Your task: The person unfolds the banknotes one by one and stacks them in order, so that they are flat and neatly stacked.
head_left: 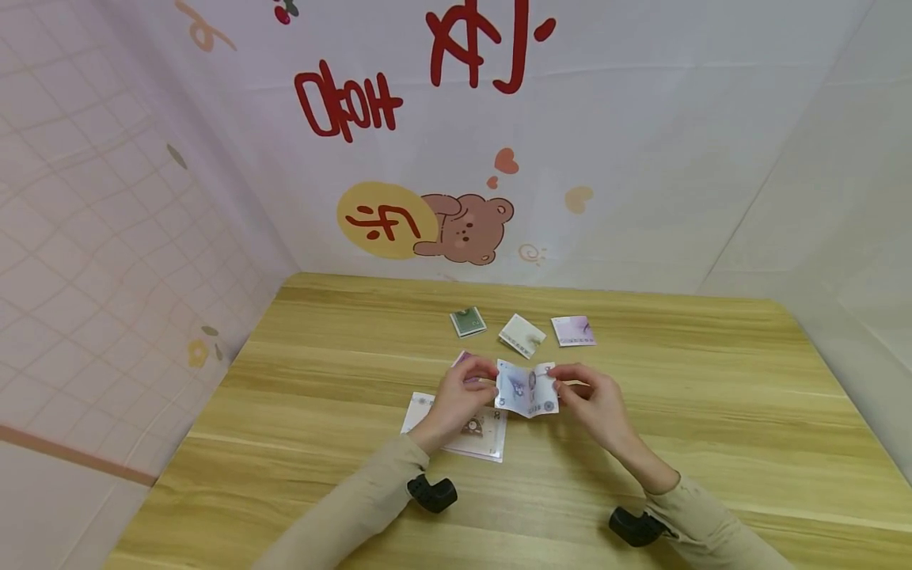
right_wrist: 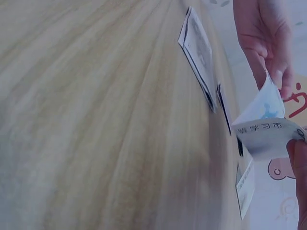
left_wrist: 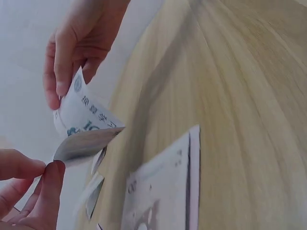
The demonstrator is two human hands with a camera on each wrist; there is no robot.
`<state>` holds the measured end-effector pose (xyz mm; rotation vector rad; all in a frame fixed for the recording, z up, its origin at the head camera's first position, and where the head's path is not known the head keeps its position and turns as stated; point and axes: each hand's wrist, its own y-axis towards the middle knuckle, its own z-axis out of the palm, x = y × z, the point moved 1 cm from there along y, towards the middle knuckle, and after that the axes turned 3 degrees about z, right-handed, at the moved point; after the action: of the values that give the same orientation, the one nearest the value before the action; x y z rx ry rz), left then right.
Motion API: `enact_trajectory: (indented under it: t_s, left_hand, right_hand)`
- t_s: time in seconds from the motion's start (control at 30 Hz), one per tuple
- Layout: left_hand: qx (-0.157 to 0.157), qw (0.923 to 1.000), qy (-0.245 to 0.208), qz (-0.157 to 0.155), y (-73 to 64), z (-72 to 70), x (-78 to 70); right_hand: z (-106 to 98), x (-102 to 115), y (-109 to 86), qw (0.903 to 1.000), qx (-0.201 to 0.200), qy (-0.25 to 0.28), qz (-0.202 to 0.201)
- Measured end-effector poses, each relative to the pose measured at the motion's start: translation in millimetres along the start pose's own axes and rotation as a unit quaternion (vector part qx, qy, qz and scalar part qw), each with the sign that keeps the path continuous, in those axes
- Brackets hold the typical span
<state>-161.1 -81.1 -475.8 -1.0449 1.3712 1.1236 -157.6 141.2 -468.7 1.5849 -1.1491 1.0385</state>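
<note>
A pale blue banknote (head_left: 514, 389), creased across its middle, is held up over the table between both hands. My left hand (head_left: 456, 402) pinches its left edge between thumb and fingers. The opposite edge is pinched by my right hand (head_left: 594, 402). In the left wrist view, the banknote (left_wrist: 88, 108) bends at the crease into two leaves, and printed characters show on the far one. Under and beside my left hand lies a stack of larger pale banknotes (head_left: 495, 439), partly covered by it. A purple banknote (head_left: 465, 358) peeks out behind the left fingers.
Behind the hands, a folded green banknote (head_left: 468, 321), a folded pale banknote (head_left: 522, 336) and a purple-white banknote (head_left: 573, 331) lie in a loose row on the wooden table (head_left: 712, 427). A white printed backdrop (head_left: 627, 142) rises at the table's far edge.
</note>
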Motion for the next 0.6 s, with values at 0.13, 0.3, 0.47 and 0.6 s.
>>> enact_trajectory:
  t_s: [0.13, 0.3, 0.47, 0.6]
  left_hand:
    - [-0.016, 0.9997, 0.019, -0.004, -8.0, -7.8, -12.0]
    - [-0.014, 0.9985, 0.051, -0.016, -21.8, -16.0, -30.0]
    - [-0.008, 0.9985, 0.048, -0.026, -22.9, -28.8, -14.1]
    - [-0.01, 0.9989, 0.035, -0.03, -19.7, -37.4, 5.1]
  right_hand:
    - [-2, -5, 0.0, 0.9999, -0.002, -0.015, -0.003]
    - [-5, -9, -1.2, 0.9995, -0.002, -0.032, -0.004]
    - [-5, -10, -3.0, 0.999, 0.0, -0.044, -0.004]
    - [-3, -11, -4.7, 0.9986, -0.002, -0.053, -0.007]
